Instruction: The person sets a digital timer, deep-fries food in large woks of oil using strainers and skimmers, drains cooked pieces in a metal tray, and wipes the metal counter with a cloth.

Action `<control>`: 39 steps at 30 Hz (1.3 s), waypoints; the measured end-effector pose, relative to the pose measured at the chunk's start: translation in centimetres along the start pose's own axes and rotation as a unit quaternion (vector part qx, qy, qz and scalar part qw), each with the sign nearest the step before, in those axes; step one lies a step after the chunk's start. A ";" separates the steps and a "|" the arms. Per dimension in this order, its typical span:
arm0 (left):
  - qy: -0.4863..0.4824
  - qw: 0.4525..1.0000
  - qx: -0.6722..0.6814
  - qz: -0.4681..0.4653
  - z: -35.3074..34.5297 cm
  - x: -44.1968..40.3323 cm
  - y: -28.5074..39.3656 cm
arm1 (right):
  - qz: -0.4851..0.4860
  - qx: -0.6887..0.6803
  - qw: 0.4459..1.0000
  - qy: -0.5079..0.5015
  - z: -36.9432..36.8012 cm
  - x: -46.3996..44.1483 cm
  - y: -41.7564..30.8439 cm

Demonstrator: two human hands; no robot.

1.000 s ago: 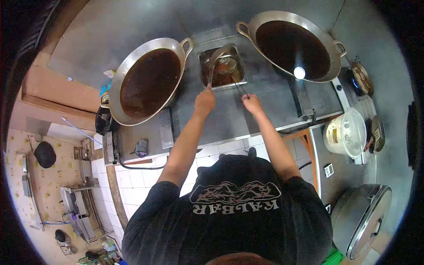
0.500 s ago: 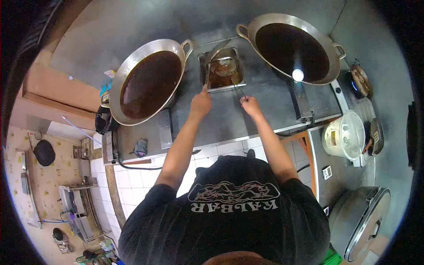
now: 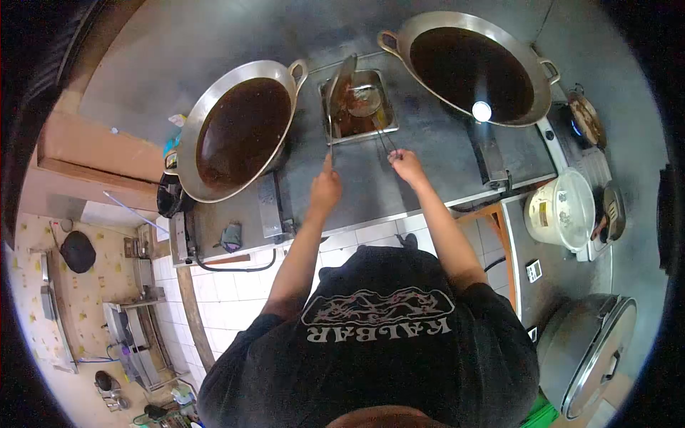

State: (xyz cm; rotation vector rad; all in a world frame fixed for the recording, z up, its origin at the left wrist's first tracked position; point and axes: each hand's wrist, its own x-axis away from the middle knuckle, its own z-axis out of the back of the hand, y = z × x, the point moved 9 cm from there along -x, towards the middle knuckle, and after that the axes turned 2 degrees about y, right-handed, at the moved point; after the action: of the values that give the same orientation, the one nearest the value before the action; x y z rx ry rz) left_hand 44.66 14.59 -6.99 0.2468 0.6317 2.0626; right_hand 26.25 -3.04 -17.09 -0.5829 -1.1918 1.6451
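Note:
My left hand (image 3: 326,191) is closed around the handle of a long metal skimmer (image 3: 343,84). The skimmer's broad head is tilted nearly edge-on over the left side of a rectangular metal tray (image 3: 389,130), which holds dark brown liquid. My right hand (image 3: 407,166) grips the thin wire handle of a strainer (image 3: 365,102), whose round head is inside the tray, right beside the skimmer. Whether the two heads touch, I cannot tell.
Wide two-handled pans of dark liquid, a left pan (image 3: 187,146) and a right pan (image 3: 464,20), flank the tray on the steel counter (image 3: 371,192). To the right are a small pan (image 3: 586,120) by a blue flame, a plastic tub (image 3: 546,214) and a large lidded pot (image 3: 571,349).
The skimmer's head has turned and shifted left, showing more of its face. My left hand has moved slightly toward me. The strainer stays in the tray.

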 end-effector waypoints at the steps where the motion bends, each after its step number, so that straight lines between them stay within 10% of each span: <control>1: -0.003 1.000 -0.001 -0.001 1.1 0.4 1.1 | 0.007 -0.005 1.000 0.005 0.0 0.0 0.0; 35: -0.092 0.974 -0.183 -0.093 0.0 -1.3 0.9 | 0.040 0.034 0.998 0.041 0.4 -0.1 -0.8; 39: -0.062 0.988 -0.091 -0.111 3.0 -0.3 3.1 | -0.037 -0.020 0.997 -0.071 -0.4 0.8 -2.4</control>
State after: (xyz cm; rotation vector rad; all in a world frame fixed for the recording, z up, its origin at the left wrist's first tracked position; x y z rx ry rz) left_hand 43.76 14.03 -2.74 0.1879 0.3731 1.8596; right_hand 27.32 -2.07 -15.00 -0.4476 -1.3365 1.6232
